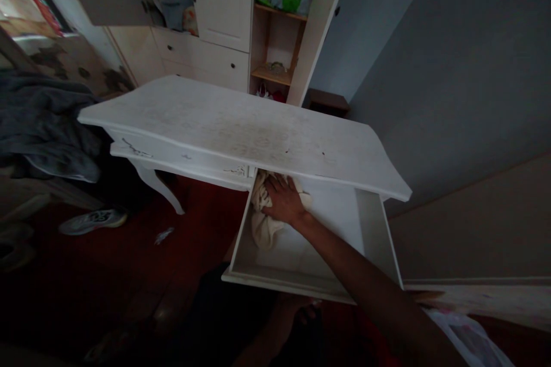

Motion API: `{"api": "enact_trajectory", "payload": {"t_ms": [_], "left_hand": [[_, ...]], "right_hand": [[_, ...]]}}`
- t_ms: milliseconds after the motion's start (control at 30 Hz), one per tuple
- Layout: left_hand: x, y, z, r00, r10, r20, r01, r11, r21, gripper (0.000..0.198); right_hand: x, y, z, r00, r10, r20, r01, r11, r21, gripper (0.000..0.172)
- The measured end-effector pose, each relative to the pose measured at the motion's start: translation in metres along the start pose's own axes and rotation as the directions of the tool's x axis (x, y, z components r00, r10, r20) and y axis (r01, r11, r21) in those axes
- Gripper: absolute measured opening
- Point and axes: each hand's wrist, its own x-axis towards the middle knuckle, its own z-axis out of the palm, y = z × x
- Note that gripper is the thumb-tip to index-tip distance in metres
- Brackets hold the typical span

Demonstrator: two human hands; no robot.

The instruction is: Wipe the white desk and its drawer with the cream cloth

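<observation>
My right hand (284,199) reaches into a pulled-out white drawer (288,282), its fingers bent over a crumpled cream cloth (264,229). The cloth is bunched against the drawer's left side and back, with one end hanging loose toward the front. Part of it is hidden under my palm. Below the drawer front, in deep shade, my left hand (303,311) rests low by my dark-clothed leg. Its fingers look loosely apart and I see nothing in them. Above the drawer is the white desk top (193,106), marked with grey smudges.
A white cabinet (224,6) with open doors and shelves stands behind the desk. Grey clothing (43,120) is heaped at the left, above a shoe (92,221) on the red floor (198,212). A plastic bag (469,335) lies at bottom right, near the wall (465,126).
</observation>
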Motion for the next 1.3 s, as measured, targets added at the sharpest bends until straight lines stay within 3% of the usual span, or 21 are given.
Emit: {"api": "enact_trajectory", "payload": {"t_ms": [200, 400, 500, 633, 733, 867, 933, 1100, 1233, 1300], "left_hand": [[0.004, -0.005, -0.005, 0.999, -0.025, 0.029, 0.023, 0.998, 0.06, 0.052], [0.005, -0.008, -0.004, 0.999, -0.037, -0.003, 0.037, 0.999, 0.034, 0.052], [0.002, -0.002, -0.001, 0.999, -0.036, -0.009, 0.036, 0.999, 0.017, 0.05], [-0.003, 0.01, 0.001, 1.0, -0.003, 0.006, 0.003, 1.0, 0.02, 0.044], [-0.004, 0.011, 0.001, 1.0, -0.001, -0.022, 0.002, 1.0, 0.031, 0.041], [-0.001, 0.003, 0.0, 0.996, -0.028, -0.085, 0.03, 0.999, 0.019, 0.04], [0.0, 0.002, 0.0, 0.996, -0.035, -0.085, 0.037, 0.999, 0.022, 0.039], [-0.002, 0.003, -0.001, 0.998, -0.01, -0.067, 0.014, 0.999, 0.053, 0.037], [0.001, -0.002, -0.004, 0.998, -0.018, -0.062, 0.021, 0.998, 0.051, 0.037], [0.003, -0.005, -0.006, 0.999, -0.028, -0.039, 0.03, 0.998, 0.056, 0.04]], "right_hand": [[-0.006, 0.009, -0.006, 0.998, 0.057, -0.02, -0.058, 0.998, -0.02, 0.066], [-0.049, 0.053, -0.02, 0.978, 0.209, 0.006, -0.206, 0.968, -0.141, 0.059], [-0.078, 0.079, -0.032, 0.937, 0.349, 0.009, -0.34, 0.916, -0.212, 0.053], [-0.107, 0.105, -0.046, 0.837, 0.548, -0.003, -0.531, 0.81, -0.249, 0.052], [-0.116, 0.111, -0.052, 0.809, 0.585, 0.059, -0.557, 0.794, -0.245, 0.056], [-0.122, 0.1, -0.059, 0.76, 0.611, 0.222, -0.552, 0.787, -0.275, 0.041], [-0.13, 0.09, -0.062, 0.746, 0.605, 0.278, -0.521, 0.791, -0.322, 0.039], [-0.165, 0.07, -0.065, 0.772, 0.48, 0.416, -0.369, 0.872, -0.322, 0.048], [-0.18, 0.067, -0.077, 0.748, 0.335, 0.573, -0.351, 0.932, -0.086, 0.038], [-0.181, 0.069, -0.089, 0.762, 0.213, 0.612, -0.339, 0.936, 0.096, 0.034]]}}
